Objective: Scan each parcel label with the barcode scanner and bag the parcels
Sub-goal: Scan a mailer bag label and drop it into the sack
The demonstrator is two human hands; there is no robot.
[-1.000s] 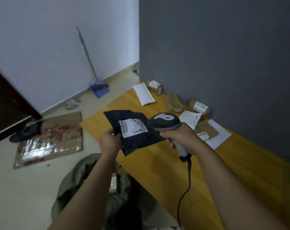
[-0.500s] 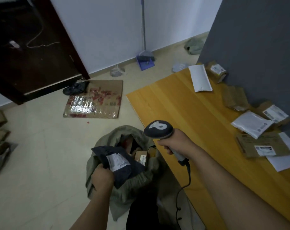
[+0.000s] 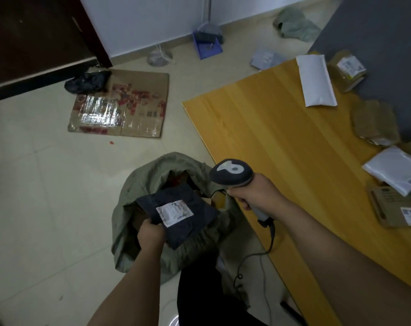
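Dark parcel [image 3: 197, 204]: flat soft mailer, white label [image 3: 175, 212] face up; it lies over the open mouth of the grey-green sack [image 3: 138, 182], just beyond the left hand [image 3: 150, 236]. Fingers are curled round its near corner, tips hidden beneath; a corner grip likely lets the rest drop in once released. Cannot tell whether the far end already rests on the contents; other parcels show dimly inside the sack, past the fingers.

Right hand [image 3: 256, 196] is closed round the handle of the barcode scanner [image 3: 231, 172]; the head stands above the knuckles, not turned on the label. Judged parked aside during bagging and kept ready for the next piece; cable [image 3: 271, 241] trails down from below the fist.

Beyond the right fingers is the wooden table [image 3: 258, 137]. Unbagged parcels are ranged along its far side by the grey wall [image 3: 376, 31]: white mailer [image 3: 316, 83], brown packet [image 3: 376, 121], white poly bag [image 3: 394, 170]; all well apart from either hand. They are probably laid out there as the queue; several left to scan, so the task is judged partway.

On the floor past the left fingers lies flattened cardboard [image 3: 119, 107], well apart from the sack.
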